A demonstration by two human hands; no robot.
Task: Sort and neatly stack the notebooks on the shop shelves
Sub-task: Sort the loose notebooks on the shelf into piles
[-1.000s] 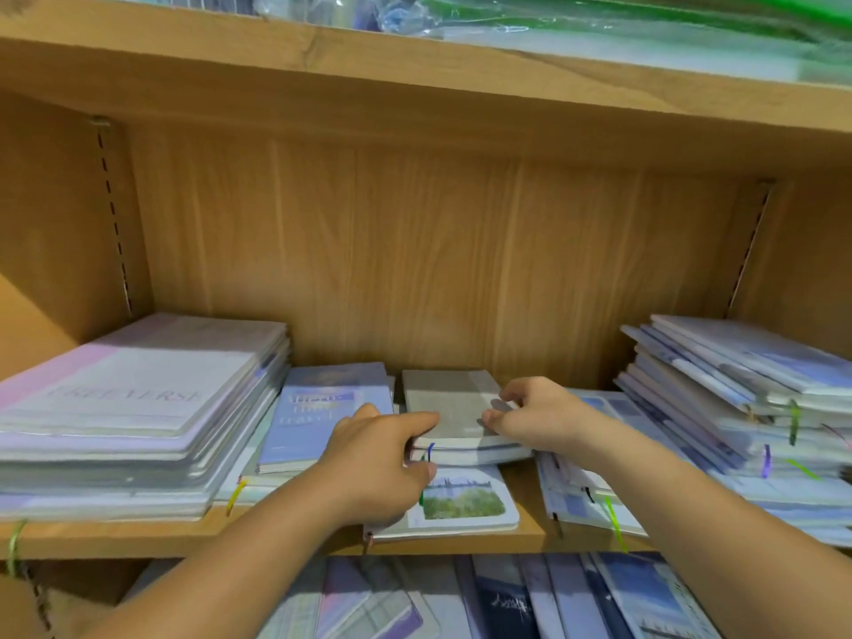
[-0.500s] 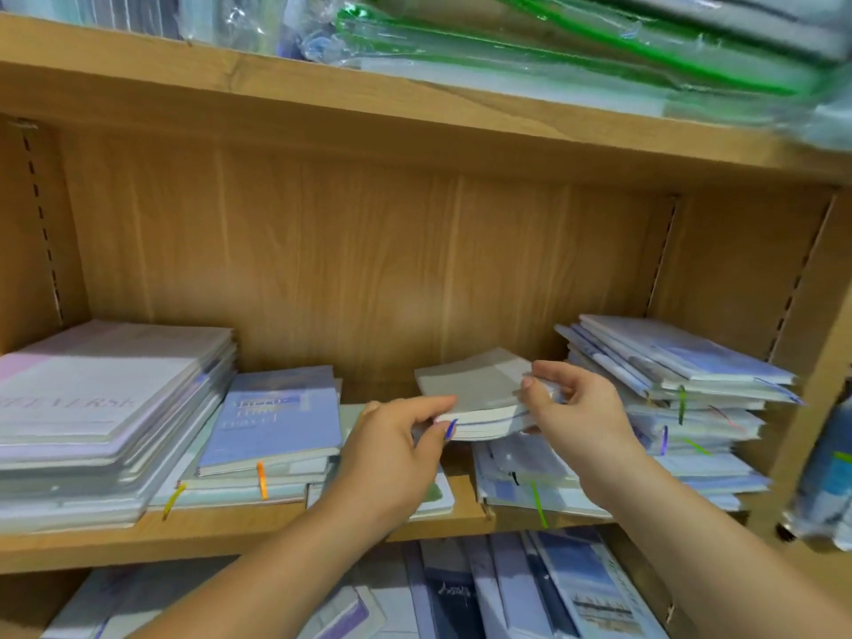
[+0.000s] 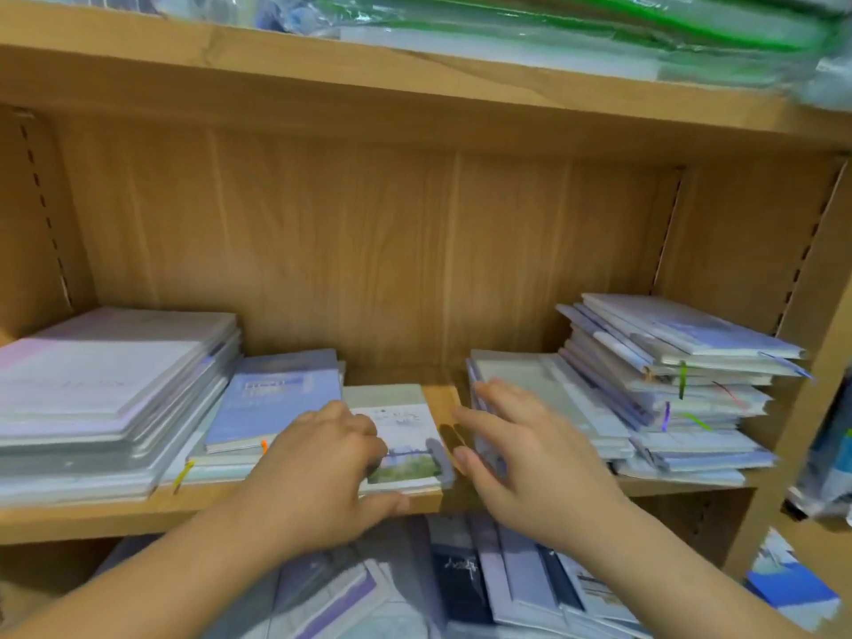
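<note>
From my station, the far left of the shelf (image 3: pixel 92 518) carries a large pale stack (image 3: pixel 115 398), squared up and apparently already sorted by size. Its top cover bears faint lettering that is too blurred for me to read. Just beside it lies a blue-covered notebook (image 3: pixel 276 398) on a short pile. It has a label band near its top edge, which I can't read either. The left hand (image 3: pixel 322 468) grips the landscape notebook (image 3: pixel 405 435), with its fingers (image 3: pixel 355 422) curled over the left edge and the thumb under the front edge at the shelf lip. I judge this is either to lift it or to slide it onto a matching pile. The small script on its white upper half is unreadable. The right hand (image 3: pixel 521 458) holds nothing. Its fingers (image 3: pixel 479 424) are spread and nearly straight, pointing toward that notebook, probably to take its other side. It hovers over the near corner of a grey-covered notebook (image 3: pixel 544 394), and I cannot tell whether they touch. The right-hand stack (image 3: pixel 668 362) is fanned and uneven, with ribbon markers hanging out, so it needs straightening.
</note>
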